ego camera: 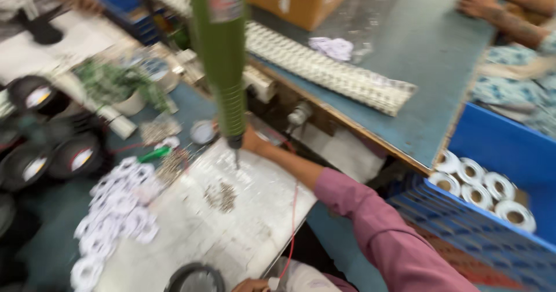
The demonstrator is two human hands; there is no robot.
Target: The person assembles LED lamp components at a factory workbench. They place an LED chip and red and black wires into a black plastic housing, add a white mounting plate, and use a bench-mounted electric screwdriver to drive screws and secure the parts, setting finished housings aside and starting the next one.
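right grip (pixel 250 139): reaching forward behind the base of the green electric screwdriver (pixel 223 60), touching it; cannot tell whether the fingers are curled or spread, the tool hides them
screwdriver: hanging upright, tip just above the white board (pixel 231 222)
left grip (pixel 252 284): at the bottom edge, mostly cut off, by a black ring (pixel 194 277); cannot tell its state
screws (pixel 220 196): small heap on the board, near the tip
white discs (pixel 119 211): piled to the left on the surface
blue crate (pixel 492 211): right, holding white rolls
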